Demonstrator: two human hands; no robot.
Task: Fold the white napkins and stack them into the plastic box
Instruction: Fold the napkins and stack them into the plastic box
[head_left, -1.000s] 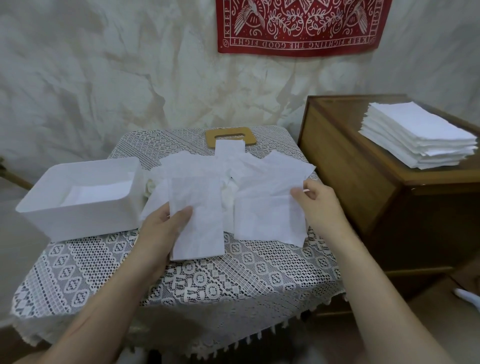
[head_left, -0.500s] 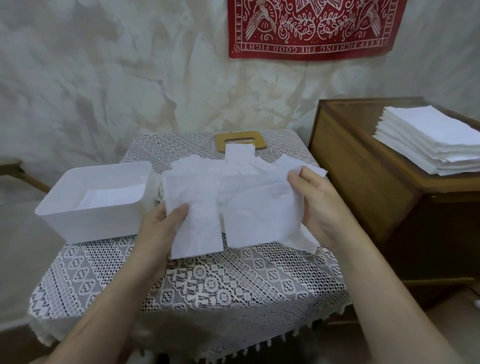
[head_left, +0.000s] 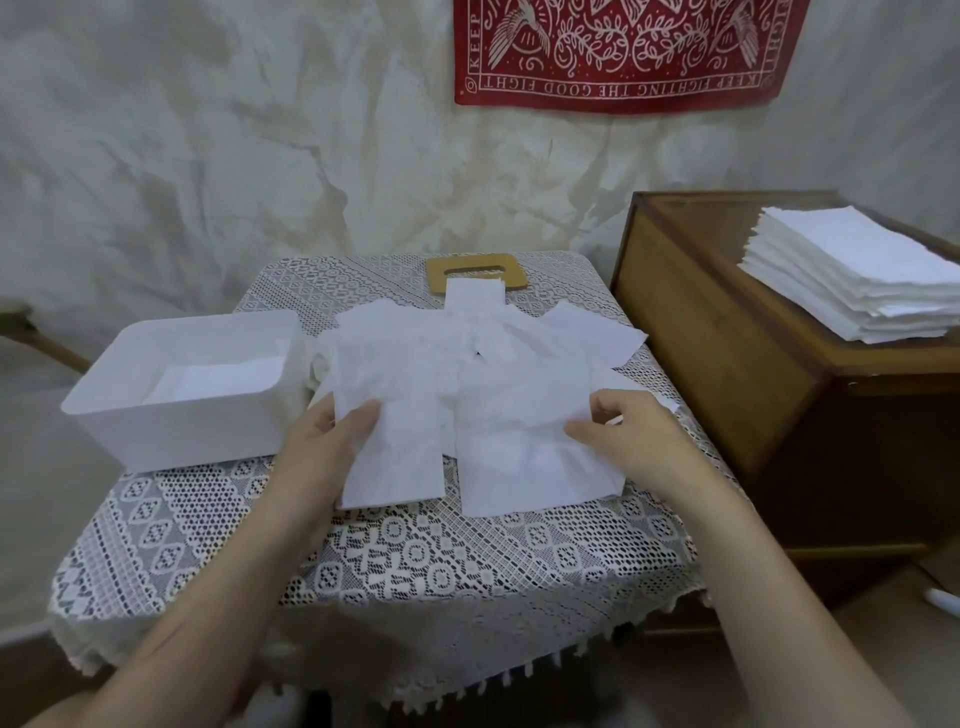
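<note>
Above the napkins (head_left: 467, 374), a red cloth (head_left: 623, 52) reads KEEP FIGHTING THE GOOD FIGHT

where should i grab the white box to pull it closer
Take the box by its near long wall, from above: the top is open and the rim bare, so the wall can be pinched inside and out. The napkins inside lie flat and low, clear of the rim. Its right end sits close to the loose pile, so that side is probably awkward.
</note>
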